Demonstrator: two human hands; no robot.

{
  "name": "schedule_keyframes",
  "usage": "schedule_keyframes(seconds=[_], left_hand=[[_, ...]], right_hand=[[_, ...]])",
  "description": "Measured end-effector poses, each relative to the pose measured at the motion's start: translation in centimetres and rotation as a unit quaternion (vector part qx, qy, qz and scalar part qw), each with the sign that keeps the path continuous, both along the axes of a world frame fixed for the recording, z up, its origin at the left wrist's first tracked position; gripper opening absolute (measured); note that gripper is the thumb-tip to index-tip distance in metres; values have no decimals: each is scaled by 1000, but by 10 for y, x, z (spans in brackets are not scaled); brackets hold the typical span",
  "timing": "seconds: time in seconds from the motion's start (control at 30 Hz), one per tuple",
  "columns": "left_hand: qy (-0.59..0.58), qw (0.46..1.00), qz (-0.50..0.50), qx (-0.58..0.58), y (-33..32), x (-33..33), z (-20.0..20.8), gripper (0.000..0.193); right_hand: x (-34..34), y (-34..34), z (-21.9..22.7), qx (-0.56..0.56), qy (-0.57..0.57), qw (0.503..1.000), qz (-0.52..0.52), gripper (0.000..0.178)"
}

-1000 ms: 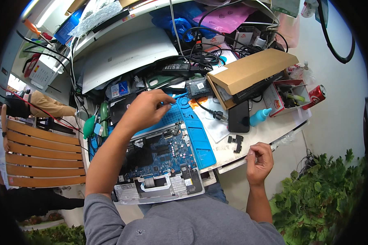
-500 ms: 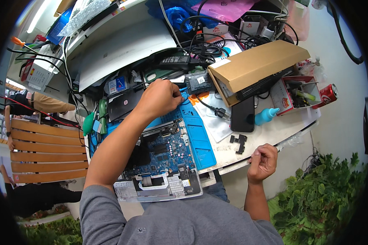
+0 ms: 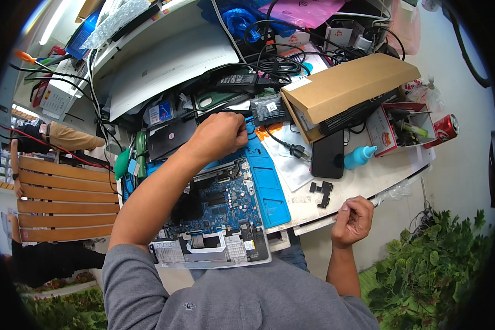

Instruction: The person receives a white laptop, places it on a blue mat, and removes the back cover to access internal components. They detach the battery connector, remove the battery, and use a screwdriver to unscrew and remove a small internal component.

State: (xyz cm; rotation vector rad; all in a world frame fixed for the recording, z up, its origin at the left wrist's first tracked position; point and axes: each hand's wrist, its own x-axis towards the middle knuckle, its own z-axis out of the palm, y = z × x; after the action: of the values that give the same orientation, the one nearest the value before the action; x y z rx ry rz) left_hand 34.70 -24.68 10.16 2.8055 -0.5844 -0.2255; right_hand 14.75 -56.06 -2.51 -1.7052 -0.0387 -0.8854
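Observation:
An opened laptop base [image 3: 225,206] with its blue circuit board bare lies in front of me, partly over a blue repair mat [image 3: 270,192]. My left hand [image 3: 220,136] is closed above the mat's far part, beyond the laptop's far edge. Its thumb and fingers are pressed together, and anything between them is hidden. That forearm crosses over the laptop's left side. At the table's front right edge, my right hand [image 3: 353,221] is raised with its fingers curled in against the thumb. Whatever it may hold is too small to make out. A small black bracket-like part [image 3: 322,193] lies close to it.
Right of the mat are a black phone [image 3: 328,154], a light-blue bottle [image 3: 359,158], a plug [image 3: 298,151] and a cardboard box [image 3: 349,85]. A small tool box [image 3: 404,129] and a red can [image 3: 445,128] stand farther right. Cables and a white panel [image 3: 168,69] crowd the back.
My left hand has come slightly nearer to me, its fingers still closed. My right hand has hardly moved. The view has shifted slightly.

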Motion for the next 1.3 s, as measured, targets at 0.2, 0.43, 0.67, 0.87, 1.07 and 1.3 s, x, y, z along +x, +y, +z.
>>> schedule_keyframes(seconds=[0.2, 0.43, 0.67, 0.87, 1.07, 1.3], left_hand=[[-9, 998, 19, 56, -5, -1, -4, 15], [-16, 999, -9, 47, 2, 2, -8, 16], [39, 998, 5, -48, 11, -1, -1, 15], [108, 991, -26, -75, 0, -7, 9, 17], [83, 994, -37, -66, 5, -4, 17, 18], [58, 991, 29, -119, 23, -8, 24, 17]], right_hand=[[0, -1, 1, -8, 1, 1000, -4, 16], [1, 1, 1, -13, -3, 1000, -11, 18], [0, 1, -1, -21, -2, 1000, -22, 19], [0, 1, 0, -32, -5, 999, -23, 20], [0, 0, -1, -33, 0, 999, -25, 20], [-1, 0, -5, -34, -4, 999, -21, 20]])
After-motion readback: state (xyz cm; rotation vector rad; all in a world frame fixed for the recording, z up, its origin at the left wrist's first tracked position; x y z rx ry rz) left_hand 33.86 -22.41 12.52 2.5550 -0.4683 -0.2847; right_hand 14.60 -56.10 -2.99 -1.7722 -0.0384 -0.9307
